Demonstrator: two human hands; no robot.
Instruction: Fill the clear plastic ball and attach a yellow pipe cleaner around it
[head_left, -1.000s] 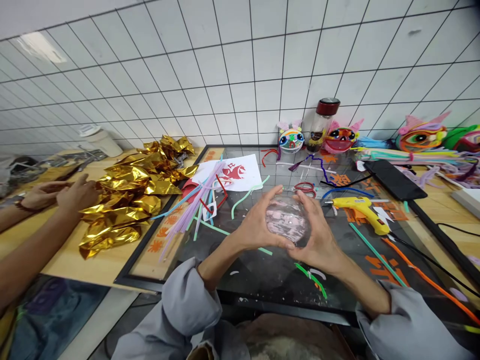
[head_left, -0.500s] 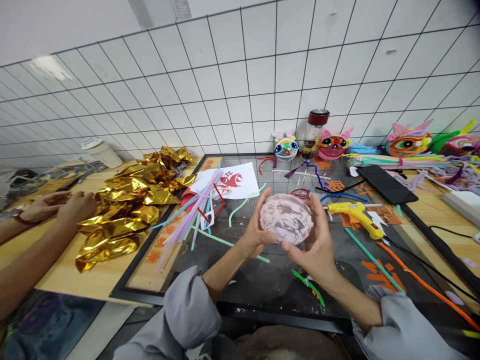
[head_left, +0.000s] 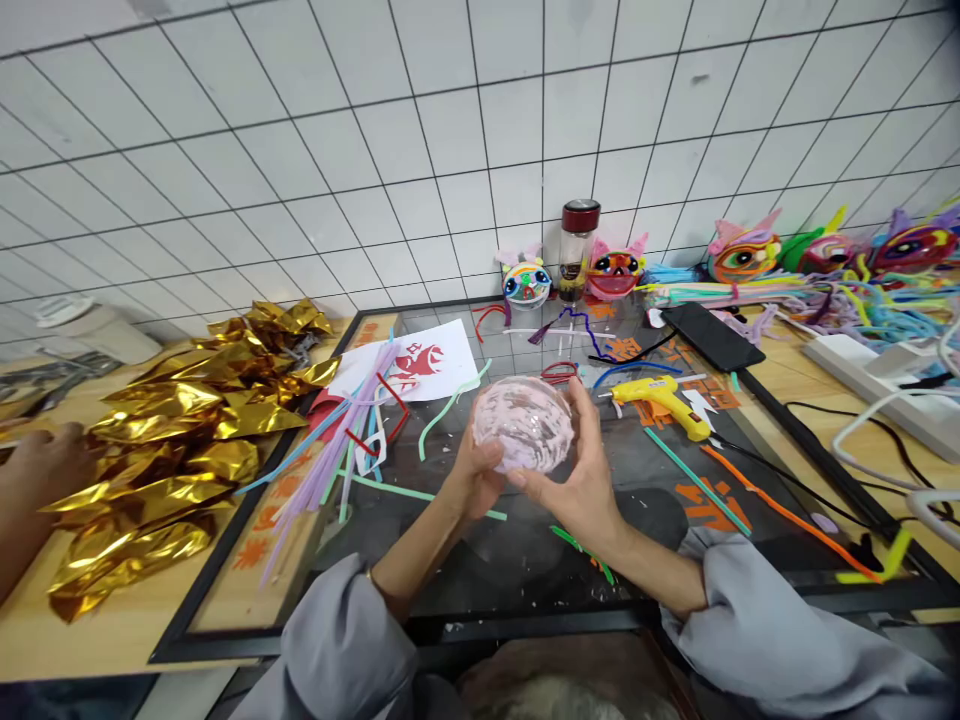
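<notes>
A clear round bowl-like shell (head_left: 523,425), streaked with pale pink and white, is held between both my hands above the dark glass board. My left hand (head_left: 480,475) grips its left side, thumb on the near face. On the right side my right hand (head_left: 581,480) cups it, fingers up along the edge and thumb at the bottom. Beyond it lie red pipe cleaners (head_left: 561,373). A green pipe cleaner piece (head_left: 581,552) rests below my right hand. The yellow glue gun (head_left: 664,402) lies to the right, apart from my hands.
Purple pipe cleaners (head_left: 330,450) and a paper with a red cutout (head_left: 427,362) lie left. Gold foil (head_left: 187,420) covers the left table beside another person's hand (head_left: 52,470). Behind stand a bottle (head_left: 577,250) and decorated animal heads (head_left: 616,268). A phone (head_left: 712,336) and power strip (head_left: 885,395) lie right.
The view has swung to the right, so the scene sits further left and more of the power strip shows. Both my hands still hold the streaked shell.
</notes>
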